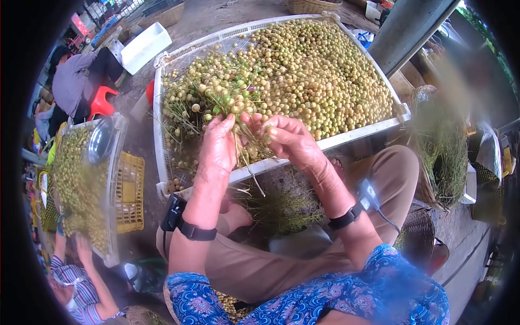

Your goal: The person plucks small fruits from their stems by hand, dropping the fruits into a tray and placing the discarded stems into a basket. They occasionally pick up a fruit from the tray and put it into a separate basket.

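My left hand (pixel 218 149) is closed around the stems of a bunch of small round yellow-green fruits (pixel 234 101), over the near edge of a white mesh tray. Thin bare stems hang down below the fist. Right beside it, my right hand (pixel 297 143) pinches a small greenish fruit (pixel 267 133) at the bunch's side; its fingertips partly hide it. Loose fruits (pixel 325 70) cover most of the white tray (pixel 363 126), with stemmed bunches heaped at its left.
Stripped stems (pixel 284 208) lie on the ground between my legs. At left, another tray of fruits (pixel 73 157) holds a metal bowl (pixel 101 142), beside a yellow crate (pixel 130 192). Two people work there. A metal post (pixel 414 35) rises behind the tray; a stem pile (pixel 441 146) stands right.
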{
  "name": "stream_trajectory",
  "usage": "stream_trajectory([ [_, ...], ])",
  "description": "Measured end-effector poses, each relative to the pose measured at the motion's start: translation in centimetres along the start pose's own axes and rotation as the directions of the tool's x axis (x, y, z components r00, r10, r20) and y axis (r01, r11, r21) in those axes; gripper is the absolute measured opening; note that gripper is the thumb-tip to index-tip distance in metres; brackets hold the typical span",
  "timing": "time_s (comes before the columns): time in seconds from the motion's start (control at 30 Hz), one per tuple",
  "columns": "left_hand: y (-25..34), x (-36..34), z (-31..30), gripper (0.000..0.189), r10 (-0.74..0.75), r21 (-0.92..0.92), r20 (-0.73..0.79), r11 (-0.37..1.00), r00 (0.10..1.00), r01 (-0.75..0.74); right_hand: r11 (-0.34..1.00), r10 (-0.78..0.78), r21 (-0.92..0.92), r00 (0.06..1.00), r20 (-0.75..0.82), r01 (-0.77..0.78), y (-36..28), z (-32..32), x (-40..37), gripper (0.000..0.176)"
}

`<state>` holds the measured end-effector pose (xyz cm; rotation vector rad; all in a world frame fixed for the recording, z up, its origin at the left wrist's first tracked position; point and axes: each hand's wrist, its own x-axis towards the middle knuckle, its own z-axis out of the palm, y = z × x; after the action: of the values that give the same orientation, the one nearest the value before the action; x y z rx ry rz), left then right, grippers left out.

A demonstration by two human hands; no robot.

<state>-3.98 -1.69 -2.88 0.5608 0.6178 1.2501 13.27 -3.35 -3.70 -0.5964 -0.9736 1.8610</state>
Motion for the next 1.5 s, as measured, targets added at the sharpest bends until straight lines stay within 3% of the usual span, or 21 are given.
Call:
stream_trajectory([
  [0.13,0.1,-0.2,0.4,0.020,0.014,-0.032,0.032,0.999,0.999,-0.013,0.925,-0.075,0.373,0.997,-0.024,0.078,1.5,-1.1,-0.5,0.021],
  [0.2,0.1,-0.5,0.9,0.018,-0.003,0.010,0.014,1.000,1.000,0.003,0.938,-0.035,0.344,0.998,-0.055,0.052,1.9,-1.6,-0.6,0.021],
  [0.27,-0.2,-0.7,1.0,0.017,-0.008,0.114,-0.048,0.993,0.999,0.014,0.954,0.012,0.300,0.998,-0.054,0.004,1.7,-1.0,-0.5,0.020],
  [0.33,-0.5,-0.7,0.6,0.017,-0.018,0.195,-0.015,0.981,1.000,0.021,0.969,-0.003,0.247,0.999,-0.041,0.013,1.2,-0.7,-0.4,0.019],
  [0.43,-0.7,-0.8,0.6,0.024,-0.030,0.296,-0.036,0.954,0.999,0.039,0.984,0.036,-0.170,0.994,-0.106,-0.054,0.1,0.4,-0.1,0.019],
  [0.53,-0.7,-0.9,1.2,0.028,0.008,0.300,-0.046,0.954,0.999,0.007,0.937,0.048,-0.341,0.993,-0.104,-0.081,-0.5,0.7,0.5,0.022],
  [0.77,-0.9,-0.9,0.8,0.036,0.078,0.385,-0.009,0.920,0.997,-0.069,0.858,0.140,-0.472,0.977,-0.163,-0.202,-1.8,1.6,1.0,0.024],
  [0.93,-0.5,-0.9,1.2,0.038,0.123,0.461,0.006,0.880,0.992,-0.112,0.794,0.076,-0.595,0.991,-0.108,-0.126,-1.3,1.3,1.0,0.026],
  [1.0,-0.5,-0.9,0.8,0.037,0.140,0.461,0.023,0.877,0.990,-0.134,0.875,0.035,-0.483,0.999,-0.011,-0.036,-0.1,0.4,1.1,0.024],
  [1.03,-0.6,-0.8,0.7,0.037,0.138,0.464,0.021,0.876,0.990,-0.132,0.877,0.035,-0.479,0.999,-0.010,-0.036,-0.1,0.3,1.0,0.024],
  [1.1,-1.0,-0.7,0.6,0.034,0.128,0.476,0.007,0.872,0.992,-0.116,0.974,0.074,-0.216,0.996,0.042,-0.063,-0.1,0.1,0.5,0.022],
  [1.13,-1.0,-0.6,0.5,0.034,0.128,0.478,0.007,0.871,0.992,-0.116,0.975,0.073,-0.215,0.996,0.043,-0.062,-0.1,-0.1,0.1,0.022],
  [1.2,-0.9,-0.4,0.5,0.032,0.101,0.480,-0.075,0.876,0.992,-0.053,0.959,0.144,0.221,0.975,0.169,-0.180,0.3,-0.2,-0.8,0.021],
  [1.27,-0.9,-0.6,0.6,0.032,0.082,0.480,-0.051,0.876,0.995,-0.047,0.949,0.104,0.276,0.976,0.189,-0.155,0.3,0.2,-0.6,0.020],
  [1.33,-1.0,-0.6,0.7,0.033,0.077,0.459,0.009,0.886,0.997,-0.072,0.944,0.025,0.328,0.998,0.059,-0.043,-0.4,0.4,-0.1,0.021],
  [1.4,-1.1,-0.9,1.2,0.033,0.079,0.457,0.028,0.886,0.996,-0.083,0.954,0.019,0.300,1.000,-0.001,-0.018,-0.6,0.5,1.0,0.021],
  [1.43,-1.1,-1.2,1.6,0.033,0.079,0.478,0.007,0.875,0.997,-0.073,1.000,0.006,0.001,0.993,-0.120,-0.006,-0.9,1.0,1.4,0.022],
  [1.47,-1.3,-1.3,1.8,0.033,0.080,0.498,-0.013,0.865,0.997,-0.063,0.954,-0.040,-0.298,0.973,-0.229,-0.031,-1.0,1.4,1.8,0.023],
  [1.5,-1.6,-1.3,1.7,0.029,0.094,0.533,0.005,0.842,0.996,-0.082,0.893,-0.240,-0.420,0.960,-0.146,0.160,0.1,1.2,2.7,0.020],
])
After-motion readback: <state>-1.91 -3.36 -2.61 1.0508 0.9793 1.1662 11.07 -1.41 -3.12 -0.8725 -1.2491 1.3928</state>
